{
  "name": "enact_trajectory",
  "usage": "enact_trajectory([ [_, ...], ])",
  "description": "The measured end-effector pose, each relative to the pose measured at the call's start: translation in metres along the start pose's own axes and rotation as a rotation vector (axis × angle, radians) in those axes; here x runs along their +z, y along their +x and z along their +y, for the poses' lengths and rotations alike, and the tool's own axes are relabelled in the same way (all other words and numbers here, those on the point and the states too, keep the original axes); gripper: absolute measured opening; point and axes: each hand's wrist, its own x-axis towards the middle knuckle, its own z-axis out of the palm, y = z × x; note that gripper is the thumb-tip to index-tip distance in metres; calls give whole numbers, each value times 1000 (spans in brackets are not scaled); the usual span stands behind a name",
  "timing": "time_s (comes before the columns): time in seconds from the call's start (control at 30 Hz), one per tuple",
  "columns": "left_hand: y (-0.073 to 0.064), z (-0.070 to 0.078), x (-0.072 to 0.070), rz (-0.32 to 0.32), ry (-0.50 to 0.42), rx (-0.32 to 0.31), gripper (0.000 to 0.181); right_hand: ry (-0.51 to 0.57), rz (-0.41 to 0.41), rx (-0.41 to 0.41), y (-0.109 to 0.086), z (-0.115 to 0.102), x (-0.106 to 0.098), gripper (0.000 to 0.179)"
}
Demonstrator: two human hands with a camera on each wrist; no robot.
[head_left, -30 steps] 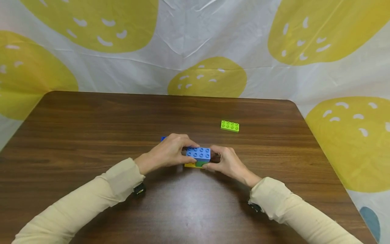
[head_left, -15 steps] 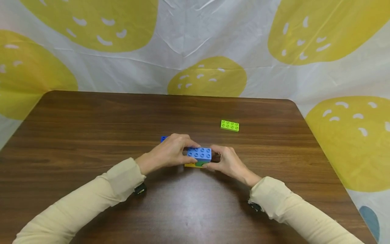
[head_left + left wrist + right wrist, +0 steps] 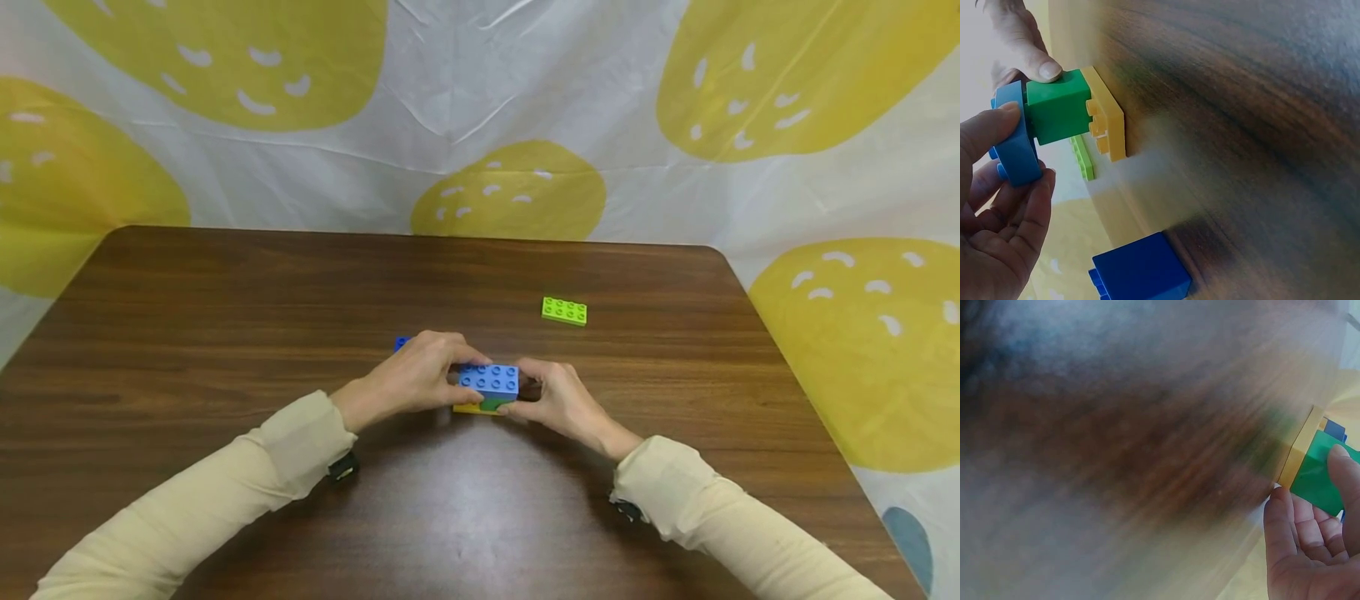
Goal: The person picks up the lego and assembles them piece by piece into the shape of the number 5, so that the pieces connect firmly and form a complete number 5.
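Note:
My left hand [image 3: 420, 371] pinches a light blue eight-stud building brick [image 3: 495, 380] between thumb and fingers. Under it is a green brick [image 3: 1059, 107], which sits on one end of a yellow plate [image 3: 1110, 115]. In the left wrist view the blue brick is slightly tilted against the green one, with a thin gap at one side. My right hand [image 3: 564, 406] grips the green brick, its thumb [image 3: 1342, 465] on the near face and a fingertip close to the yellow plate. Part of the blue brick is hidden by my left fingers.
Beyond my left hand lies a dark blue brick [image 3: 1141, 272], mostly covered by that hand in the head view. A lime green eight-stud plate [image 3: 564, 311] lies farther back to the right. The wooden table [image 3: 300, 283] ends at a patterned curtain [image 3: 637, 100].
Both hands keep nearly the same place and hold. The light blue brick shifts only very slightly on top of the green one.

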Motion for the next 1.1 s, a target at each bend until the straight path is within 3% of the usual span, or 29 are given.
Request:
enact_trajectory([
  [0.6, 1, 2, -2, -4, 28, -1, 40, -23, 22, -25, 1, 3, 1, 23],
  [1.1, -2, -2, -3, -5, -28, -15, 41, 2, 13, -9, 1, 1, 2, 21],
])
